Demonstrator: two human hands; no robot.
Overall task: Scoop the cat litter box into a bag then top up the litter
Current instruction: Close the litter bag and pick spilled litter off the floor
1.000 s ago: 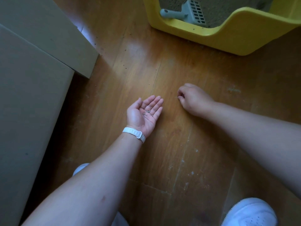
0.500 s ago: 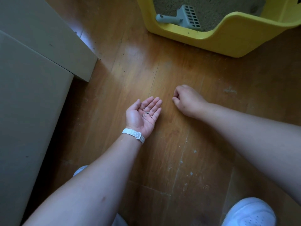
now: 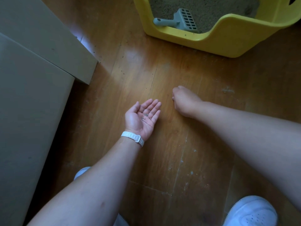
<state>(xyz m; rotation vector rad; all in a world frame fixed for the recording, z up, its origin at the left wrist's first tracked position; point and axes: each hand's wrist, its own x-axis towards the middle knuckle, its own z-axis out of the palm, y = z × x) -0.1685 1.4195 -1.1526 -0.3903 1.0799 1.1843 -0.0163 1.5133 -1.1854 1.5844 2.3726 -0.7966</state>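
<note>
The yellow litter box (image 3: 211, 41) stands on the wooden floor at the top right, filled with sandy litter (image 3: 203, 8). A grey slotted scoop (image 3: 179, 21) lies inside, its handle towards the front wall. My left hand (image 3: 138, 123) rests palm up on the floor with straight fingers, carrying several small grey litter grains (image 3: 146, 115). To its right, my right hand (image 3: 184, 101) is knuckles up on the floor with curled fingers. Its fingertips are hidden, so I cannot tell whether they pinch anything. No bag is in view.
A beige cabinet (image 3: 32, 111) fills the left side, its corner jutting towards the floor's middle. Stray grains (image 3: 123, 73) dot the boards near it. My white shoes (image 3: 250, 212) sit at the bottom edge.
My right hand has slid a little to the left, nearer the left palm. The view has tipped so more of the litter box shows. The left hand has stayed put.
</note>
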